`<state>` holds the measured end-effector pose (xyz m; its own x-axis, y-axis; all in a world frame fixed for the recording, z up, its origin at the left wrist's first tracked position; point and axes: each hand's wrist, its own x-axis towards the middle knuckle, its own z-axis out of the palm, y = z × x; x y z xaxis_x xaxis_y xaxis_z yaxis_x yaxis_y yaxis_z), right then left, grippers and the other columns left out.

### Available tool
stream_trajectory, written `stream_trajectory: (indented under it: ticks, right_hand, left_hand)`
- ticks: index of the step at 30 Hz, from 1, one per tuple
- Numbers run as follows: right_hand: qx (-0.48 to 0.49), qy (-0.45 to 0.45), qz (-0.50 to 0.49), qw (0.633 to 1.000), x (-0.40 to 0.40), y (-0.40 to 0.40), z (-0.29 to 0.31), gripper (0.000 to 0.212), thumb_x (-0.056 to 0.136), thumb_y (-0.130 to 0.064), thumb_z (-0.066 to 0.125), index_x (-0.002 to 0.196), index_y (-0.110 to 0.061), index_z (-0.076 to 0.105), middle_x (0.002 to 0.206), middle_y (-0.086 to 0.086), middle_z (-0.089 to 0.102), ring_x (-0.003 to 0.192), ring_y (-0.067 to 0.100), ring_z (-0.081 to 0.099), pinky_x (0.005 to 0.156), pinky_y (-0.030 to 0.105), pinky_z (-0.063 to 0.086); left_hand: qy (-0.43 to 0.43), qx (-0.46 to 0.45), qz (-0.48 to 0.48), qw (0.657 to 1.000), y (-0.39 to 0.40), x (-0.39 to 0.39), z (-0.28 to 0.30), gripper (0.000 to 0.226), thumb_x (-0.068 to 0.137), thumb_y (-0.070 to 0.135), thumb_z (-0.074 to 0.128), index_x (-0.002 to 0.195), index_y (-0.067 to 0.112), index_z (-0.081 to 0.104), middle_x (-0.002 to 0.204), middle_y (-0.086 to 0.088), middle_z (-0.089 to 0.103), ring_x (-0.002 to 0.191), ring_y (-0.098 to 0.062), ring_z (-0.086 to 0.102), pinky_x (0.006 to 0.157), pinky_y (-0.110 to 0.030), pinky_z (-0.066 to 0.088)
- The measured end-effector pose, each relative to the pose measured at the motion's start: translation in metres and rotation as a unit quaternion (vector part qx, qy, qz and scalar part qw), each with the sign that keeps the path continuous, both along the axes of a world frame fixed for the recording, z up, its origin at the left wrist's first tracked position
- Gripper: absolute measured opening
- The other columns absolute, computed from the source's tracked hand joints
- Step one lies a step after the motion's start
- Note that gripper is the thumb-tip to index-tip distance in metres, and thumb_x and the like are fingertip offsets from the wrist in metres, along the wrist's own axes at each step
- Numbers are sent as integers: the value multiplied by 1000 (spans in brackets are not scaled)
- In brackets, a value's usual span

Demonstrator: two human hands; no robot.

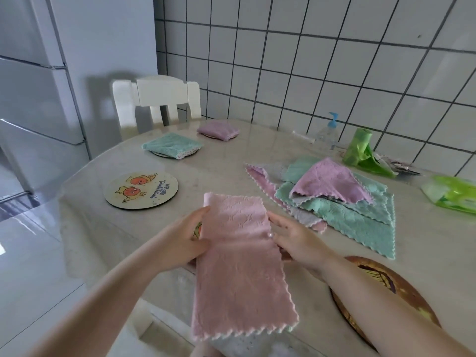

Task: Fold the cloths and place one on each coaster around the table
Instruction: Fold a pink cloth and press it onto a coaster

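A pink cloth [239, 258], folded into a long strip, lies between my hands; its far end rests on the table and its near end hangs past the table edge. My left hand [184, 243] grips its left edge and my right hand [291, 237] pinches its right edge. A coaster [197, 230] peeks out under the strip by my left thumb. A bare round cartoon coaster [141, 189] lies further left. A folded teal cloth [171, 146] and a folded purple cloth [218, 130] each sit on a coaster at the far side. Several unfolded cloths [334, 199] are piled at right.
A brown round coaster [401, 297] lies under my right forearm. By the tiled wall stand a pump bottle [328, 135], a green bag [360, 153] and a green wipes pack [453, 194]. A white chair [157, 99] stands at the table's far end, with a fridge at left.
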<state>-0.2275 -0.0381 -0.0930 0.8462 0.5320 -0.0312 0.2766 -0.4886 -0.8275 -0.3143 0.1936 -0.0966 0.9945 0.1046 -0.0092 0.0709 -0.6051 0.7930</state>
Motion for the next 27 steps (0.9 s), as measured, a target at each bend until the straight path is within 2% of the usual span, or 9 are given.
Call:
stream_trajectory:
  ticks: [3, 6, 8, 11, 15, 18, 21, 23, 27]
  right_hand:
    - [15, -53, 49, 997, -6, -16, 0, 61, 92, -2, 45, 133, -47, 36, 145, -28, 26, 130, -2, 34, 112, 35, 32]
    - [-45, -171, 114, 978, -15, -33, -2, 66, 87, 1, 49, 129, -49, 41, 145, -29, 26, 128, -8, 35, 103, 21, 39]
    - [-117, -296, 166, 933, -20, -39, -6, 61, 83, 0, 57, 129, -39, 49, 146, -22, 29, 126, -11, 35, 98, 13, 39]
    - [-174, -461, 198, 847, -21, -39, -18, 54, 75, -2, 68, 124, -22, 57, 137, 4, 50, 108, 19, 59, 83, 33, 53]
    - [-206, -548, 167, 794, -18, -36, -26, 51, 75, -6, 71, 120, -26, 57, 128, 8, 57, 108, 25, 49, 89, 41, 41]
    - [-172, -508, 188, 823, -21, -35, -23, 35, 81, -11, 58, 113, -24, 65, 121, 3, 63, 114, 20, 50, 96, 37, 35]
    - [-104, -415, 208, 880, -28, -37, -14, 27, 82, -22, 53, 104, -21, 69, 104, -8, 70, 98, 6, 60, 86, 33, 50]
    - [-114, -404, 217, 881, -34, -41, -16, 28, 79, -24, 55, 103, -21, 68, 103, -10, 70, 98, 3, 60, 85, 31, 51]
    - [-168, -421, 231, 861, -39, -49, -31, 45, 76, -25, 55, 120, -28, 57, 121, -9, 61, 115, 3, 51, 104, 32, 37]
  left_hand:
    - [-91, 132, 0, 987, 10, -15, -13, 64, 85, 8, 54, 138, 36, 34, 149, 7, 27, 108, -4, 55, 91, -27, 48]
    - [-225, 276, -62, 932, 18, -33, -31, 64, 79, 0, 53, 132, 34, 43, 146, 8, 35, 132, -10, 34, 102, -34, 40]
    - [-267, 327, -105, 900, 21, -41, -41, 52, 84, 11, 46, 131, 32, 42, 143, 7, 41, 135, -10, 32, 104, -36, 39]
    - [-294, 347, -170, 874, 19, -44, -52, 45, 87, 24, 46, 133, 26, 43, 140, 3, 46, 135, -15, 36, 105, -40, 35]
    - [-315, 340, -230, 856, 9, -40, -54, 43, 90, 29, 49, 132, 22, 50, 140, 5, 47, 134, -14, 36, 107, -41, 32]
    - [-345, 283, -223, 867, 5, -40, -47, 34, 93, 20, 43, 122, 16, 59, 128, 6, 58, 126, -10, 47, 106, -40, 36]
    - [-370, 239, -215, 872, 4, -44, -44, 29, 93, 18, 44, 115, 14, 62, 116, 5, 66, 113, -7, 58, 100, -39, 44]
    - [-372, 232, -220, 872, 1, -47, -48, 29, 92, 16, 45, 115, 14, 62, 114, 5, 66, 111, -6, 59, 98, -38, 45]
    - [-371, 262, -229, 861, -2, -48, -59, 35, 97, 22, 36, 116, 13, 64, 121, 5, 63, 118, -7, 54, 102, -33, 42]
